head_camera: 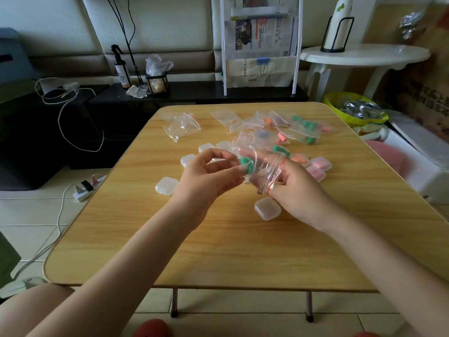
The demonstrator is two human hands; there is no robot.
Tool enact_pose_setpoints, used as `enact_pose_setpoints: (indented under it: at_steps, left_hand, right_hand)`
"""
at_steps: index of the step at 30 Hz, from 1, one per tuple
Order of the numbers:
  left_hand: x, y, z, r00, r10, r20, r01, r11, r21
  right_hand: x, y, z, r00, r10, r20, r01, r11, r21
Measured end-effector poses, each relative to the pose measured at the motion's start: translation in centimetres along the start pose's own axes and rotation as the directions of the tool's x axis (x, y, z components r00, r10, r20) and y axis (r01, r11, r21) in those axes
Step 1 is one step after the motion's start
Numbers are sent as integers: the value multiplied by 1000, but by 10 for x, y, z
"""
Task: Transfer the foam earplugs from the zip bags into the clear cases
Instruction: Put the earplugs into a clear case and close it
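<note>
Green foam earplugs [247, 164] are pinched through the plastic by the left hand [209, 176] at the closed end of a zip bag [263, 170], held above the tabletop's middle; the red-striped mouth is gripped by the right hand [295, 188], nearer the clear case [267, 208].

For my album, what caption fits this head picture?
Both hands hold a zip bag with green earplugs above a wooden table.
</note>
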State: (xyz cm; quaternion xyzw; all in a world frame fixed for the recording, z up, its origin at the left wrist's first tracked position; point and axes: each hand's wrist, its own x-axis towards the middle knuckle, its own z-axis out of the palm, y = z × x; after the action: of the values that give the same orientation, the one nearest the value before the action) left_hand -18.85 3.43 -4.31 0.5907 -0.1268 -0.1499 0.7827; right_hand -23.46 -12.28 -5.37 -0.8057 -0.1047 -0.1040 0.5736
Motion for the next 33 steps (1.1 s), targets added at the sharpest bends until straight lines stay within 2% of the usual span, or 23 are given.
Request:
enact_pose_setpoints:
  at_steps: [3,9,17,25,29,33]
  left_hand:
    - [-1,1,0,1000,-13,-11,13,999,30]
    - [-1,2,0,1000,-6,-6,6,1000,28]
    - [2,4,-1,998,-61,12,63,973,-224]
    - [6,4,-2,978,-210,7,193,883,-427]
    - [4,3,-3,980,-199,19,194,923,-331]
    - [1,3,1,986,-167,18,165,947,-274]
  right_hand:
    - [-2,-2,1,999,4,41,-4,1000,-7]
    - [-2,-3,1,999,40,13,-41,998,43]
    - [0,2,0,995,-7,-103,14,998,66]
    - [5,6,-1,985,-69,-158,72,997,8]
    - [3,5,0,980,-56,-192,61,998,18]
    - [3,1,0,990,-84,-113,86,996,20]
